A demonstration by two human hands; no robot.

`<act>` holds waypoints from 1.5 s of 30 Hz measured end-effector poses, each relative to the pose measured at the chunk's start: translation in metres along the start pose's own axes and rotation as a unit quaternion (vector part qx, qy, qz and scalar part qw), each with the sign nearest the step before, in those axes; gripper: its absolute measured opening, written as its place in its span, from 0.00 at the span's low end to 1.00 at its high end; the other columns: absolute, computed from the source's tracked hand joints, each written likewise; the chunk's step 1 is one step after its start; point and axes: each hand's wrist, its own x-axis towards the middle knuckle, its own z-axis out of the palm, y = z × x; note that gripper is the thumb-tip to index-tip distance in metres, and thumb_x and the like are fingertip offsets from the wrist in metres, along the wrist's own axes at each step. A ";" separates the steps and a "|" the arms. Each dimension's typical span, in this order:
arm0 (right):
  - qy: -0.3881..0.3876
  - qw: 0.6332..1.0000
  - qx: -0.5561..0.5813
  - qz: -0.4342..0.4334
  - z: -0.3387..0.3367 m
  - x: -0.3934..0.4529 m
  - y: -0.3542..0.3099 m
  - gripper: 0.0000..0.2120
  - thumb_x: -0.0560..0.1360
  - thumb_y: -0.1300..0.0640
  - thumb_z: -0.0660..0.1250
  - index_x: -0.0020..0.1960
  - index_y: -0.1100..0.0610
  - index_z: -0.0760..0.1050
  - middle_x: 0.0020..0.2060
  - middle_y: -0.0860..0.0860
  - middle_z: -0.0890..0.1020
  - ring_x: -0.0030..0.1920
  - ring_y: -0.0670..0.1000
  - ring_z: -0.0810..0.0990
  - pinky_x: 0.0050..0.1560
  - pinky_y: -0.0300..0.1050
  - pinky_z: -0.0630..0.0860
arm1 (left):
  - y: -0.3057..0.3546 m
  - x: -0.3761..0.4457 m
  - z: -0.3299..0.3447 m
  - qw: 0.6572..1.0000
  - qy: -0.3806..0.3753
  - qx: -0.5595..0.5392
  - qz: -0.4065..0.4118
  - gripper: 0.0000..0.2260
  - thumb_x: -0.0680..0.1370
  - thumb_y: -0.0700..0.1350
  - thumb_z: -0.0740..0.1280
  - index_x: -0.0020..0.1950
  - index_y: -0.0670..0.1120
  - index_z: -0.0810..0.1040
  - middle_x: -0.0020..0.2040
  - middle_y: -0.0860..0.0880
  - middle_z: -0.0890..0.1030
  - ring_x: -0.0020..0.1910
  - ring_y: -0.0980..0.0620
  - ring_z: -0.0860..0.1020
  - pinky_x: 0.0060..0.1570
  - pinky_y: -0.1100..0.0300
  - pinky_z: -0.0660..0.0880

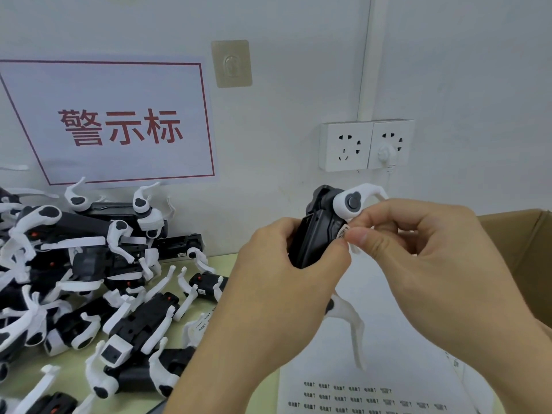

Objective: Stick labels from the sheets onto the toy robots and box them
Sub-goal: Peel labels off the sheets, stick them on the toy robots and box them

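Above the tabletop (74,363), near the wall: one toy robot (316,231) — black body, white legs with grey round joints — gripped upright by the left hand (277,282), fingers curled round its body. Small label (343,233) pinched between right hand (418,258) thumb and forefinger, touching the robot's side. Heaped at left, a pile of toy robots (89,279) — too tangled to count. Two label sheets (358,395) below; one cardboard box (525,252) at right.

A small assembly or packing workshop — a heap of identical toy robots (98,279) on the bench, a printed wall sign (119,121), label sheets (367,395), and a cardboard box (525,249) alongside.
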 end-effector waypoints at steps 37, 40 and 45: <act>0.095 0.992 -0.003 0.078 0.013 -0.003 -0.011 0.06 0.66 0.53 0.76 0.36 0.43 0.81 0.19 0.49 0.64 0.20 0.45 0.63 0.21 0.29 0.62 | 0.007 -0.005 -0.003 0.999 0.032 0.031 0.029 0.16 0.68 0.61 0.67 0.47 0.52 0.79 0.37 0.49 0.80 0.29 0.53 0.75 0.37 0.43 0.82; 0.071 0.992 0.002 0.108 0.015 -0.004 -0.014 0.08 0.69 0.49 0.74 0.32 0.48 0.81 0.20 0.55 0.69 0.20 0.45 0.64 0.21 0.29 0.62 | 0.005 -0.003 -0.004 0.999 0.038 0.020 0.034 0.16 0.67 0.62 0.67 0.47 0.53 0.79 0.37 0.49 0.81 0.35 0.48 0.79 0.35 0.46 0.81; 0.025 0.987 0.042 0.155 0.017 -0.004 -0.015 0.13 0.72 0.42 0.63 0.37 0.44 0.84 0.19 0.46 0.70 0.19 0.44 0.66 0.23 0.35 0.62 | 0.000 0.003 -0.008 0.998 0.048 -0.024 0.022 0.09 0.69 0.56 0.67 0.46 0.56 0.78 0.39 0.47 0.83 0.40 0.47 0.82 0.30 0.57 0.79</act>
